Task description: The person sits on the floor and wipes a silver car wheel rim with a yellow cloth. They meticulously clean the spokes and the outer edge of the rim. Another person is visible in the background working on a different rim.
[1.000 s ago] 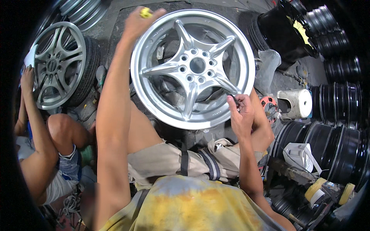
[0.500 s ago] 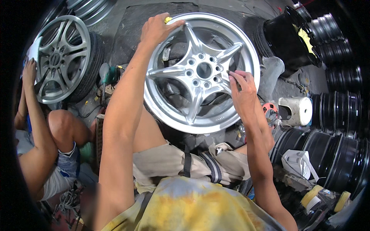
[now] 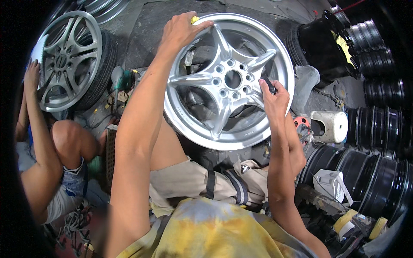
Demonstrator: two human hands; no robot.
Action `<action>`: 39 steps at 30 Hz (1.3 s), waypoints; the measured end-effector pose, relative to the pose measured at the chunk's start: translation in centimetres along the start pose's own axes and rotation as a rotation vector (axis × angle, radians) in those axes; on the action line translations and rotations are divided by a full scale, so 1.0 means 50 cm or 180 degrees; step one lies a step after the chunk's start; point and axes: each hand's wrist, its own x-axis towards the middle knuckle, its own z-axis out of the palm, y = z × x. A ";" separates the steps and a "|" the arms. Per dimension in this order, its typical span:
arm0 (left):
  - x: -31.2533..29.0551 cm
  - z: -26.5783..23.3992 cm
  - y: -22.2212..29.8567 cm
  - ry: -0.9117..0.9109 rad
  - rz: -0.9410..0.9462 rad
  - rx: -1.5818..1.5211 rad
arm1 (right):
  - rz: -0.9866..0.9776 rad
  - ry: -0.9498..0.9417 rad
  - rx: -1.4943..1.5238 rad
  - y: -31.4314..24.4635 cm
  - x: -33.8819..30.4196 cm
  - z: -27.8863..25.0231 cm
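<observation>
A silver alloy wheel rim (image 3: 234, 144) faces me, its star-like spokes meeting at a hub ringed with bolt holes. My left hand (image 3: 180, 31) is closed on its upper left edge, thumb on the front lip, the other fingers partly hidden. A small yellow piece (image 3: 195, 19) shows at those fingers; whether it is held or worn I cannot tell. Over the spokes right of the hub, my right hand (image 3: 276, 98) pinches a small black object (image 3: 268, 83), kind unclear, angled up and left. Its thumb is close to the spoke surface.
To the left, a co-worker's hand (image 3: 32, 77) rests with a white sheet (image 3: 38, 50) against a grey wheel (image 3: 77, 104) on a tire. Black rims (image 3: 372, 124) are stacked at right, near a white stool (image 3: 337, 127). A green-handled tool (image 3: 124, 80) lies left of my wheel.
The wheel and my left hand have shifted slightly right in view. My right hand has turned, its fingers curling in, and more of the black object shows above them.
</observation>
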 end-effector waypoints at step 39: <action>-0.013 0.000 0.010 0.0099 -0.0014 -0.0009 | -0.0071 0.0152 -0.0347 -0.048 0.017 0.025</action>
